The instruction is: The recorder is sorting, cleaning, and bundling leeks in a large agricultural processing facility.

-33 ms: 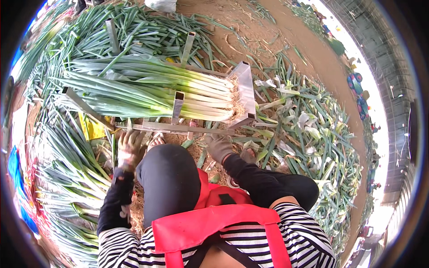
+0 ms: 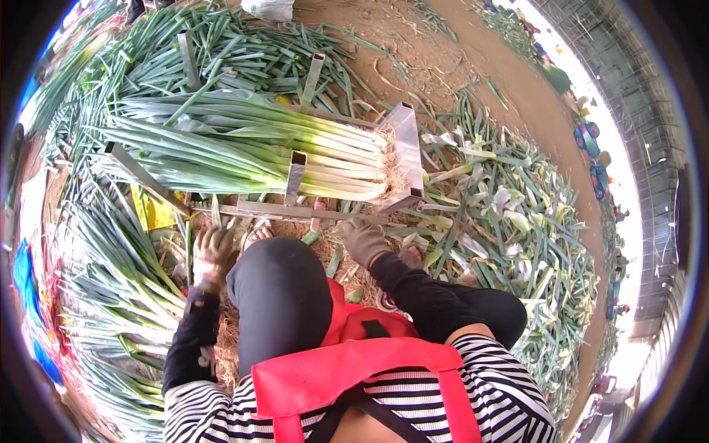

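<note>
A bundle of leeks (image 2: 244, 148) lies in a metal frame (image 2: 402, 151) in front of me, roots against its right end plate and green leaves to the left. My left hand (image 2: 213, 255), in a glove, is just below the frame's near rail, beside my knee. Its fingers are apart, and I see nothing held in them. Near the rail's right end is my right hand (image 2: 364, 242), in a grey-brown glove. Its fingers are bent together, and what they hold, if anything, is hidden.
Loose leeks (image 2: 122, 258) are piled at my left, and more leek greens (image 2: 244, 48) lie beyond the frame. A heap of trimmed leaves (image 2: 509, 214) spreads at the right. Upright metal posts (image 2: 295, 177) rise from the frame. A yellow sheet (image 2: 155, 209) lies by its left end.
My left hand has drawn back slightly toward me from the near rail. My right hand has barely moved, and the leeks in the frame lie the same.
</note>
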`<action>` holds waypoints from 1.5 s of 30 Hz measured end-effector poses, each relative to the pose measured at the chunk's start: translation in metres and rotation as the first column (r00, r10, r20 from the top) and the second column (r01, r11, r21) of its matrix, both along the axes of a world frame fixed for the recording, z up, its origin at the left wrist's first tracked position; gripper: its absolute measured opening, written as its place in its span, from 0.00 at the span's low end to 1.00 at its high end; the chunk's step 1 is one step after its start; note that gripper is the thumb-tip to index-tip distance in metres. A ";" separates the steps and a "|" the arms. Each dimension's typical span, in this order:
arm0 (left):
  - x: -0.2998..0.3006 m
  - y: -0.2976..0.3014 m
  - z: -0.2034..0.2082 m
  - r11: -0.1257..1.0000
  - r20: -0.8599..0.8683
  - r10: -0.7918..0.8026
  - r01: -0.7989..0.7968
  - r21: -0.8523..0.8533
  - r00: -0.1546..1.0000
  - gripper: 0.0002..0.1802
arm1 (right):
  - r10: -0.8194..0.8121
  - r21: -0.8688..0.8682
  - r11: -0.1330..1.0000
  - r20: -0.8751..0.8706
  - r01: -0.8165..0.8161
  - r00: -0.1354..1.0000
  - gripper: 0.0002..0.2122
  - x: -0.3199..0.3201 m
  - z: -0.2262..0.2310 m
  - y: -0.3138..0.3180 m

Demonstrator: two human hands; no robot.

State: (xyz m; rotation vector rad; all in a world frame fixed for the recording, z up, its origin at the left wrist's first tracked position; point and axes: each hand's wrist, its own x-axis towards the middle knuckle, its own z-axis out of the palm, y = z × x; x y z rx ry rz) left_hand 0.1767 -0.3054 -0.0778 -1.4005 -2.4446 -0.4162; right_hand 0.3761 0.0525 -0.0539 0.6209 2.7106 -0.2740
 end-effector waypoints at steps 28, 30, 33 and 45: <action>0.183 -0.092 -0.008 0.889 0.757 0.457 -0.280 -0.363 0.468 0.14 | 0.255 0.034 0.954 -0.613 -0.297 0.748 0.15 -0.065 0.025 0.033; 0.191 -0.105 -0.005 0.849 0.755 0.504 -0.401 -0.344 0.419 0.14 | 0.203 -0.236 0.894 -0.545 -0.380 0.814 0.14 -0.055 0.016 0.018; 0.185 -0.119 -0.006 0.753 0.736 0.575 -0.582 -0.306 0.356 0.15 | 0.238 -0.418 0.812 -0.400 -0.407 0.885 0.14 -0.060 0.014 -0.025; 0.169 -0.233 -0.103 -0.202 0.891 0.424 -0.976 -0.080 -0.161 0.13 | 0.644 -0.634 0.432 -0.281 -0.641 0.712 0.14 -0.113 0.041 -0.283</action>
